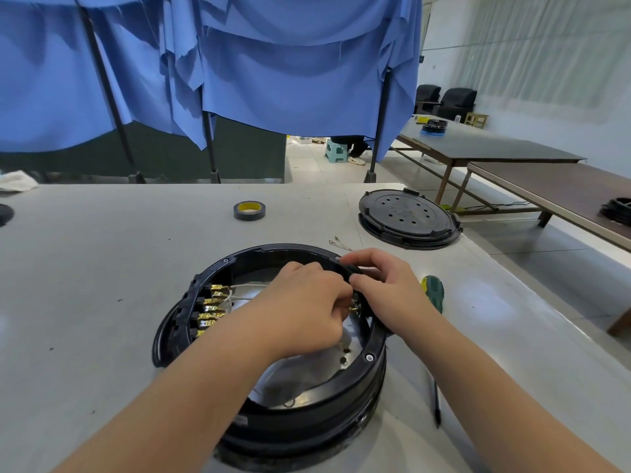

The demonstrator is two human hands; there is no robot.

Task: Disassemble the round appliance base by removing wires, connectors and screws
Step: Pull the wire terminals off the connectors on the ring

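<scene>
Both hands are inside the round black plastic appliance base (pixel 273 397), left hand (pixel 304 302) fingers curled pinching a small brass connector (pixel 355 306) (mostly hidden), right hand (pixel 386 288) gripping the rim.

Blue curtain (pixel 273 80), brown tables (pixel 546 175)

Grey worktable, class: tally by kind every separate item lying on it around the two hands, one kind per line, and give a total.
Round appliance base: 1
Detached round black cover: 1
Roll of black tape: 1
Green-handled screwdriver: 1
Loose thin wire: 1
White cloth: 1
Total: 6
</scene>
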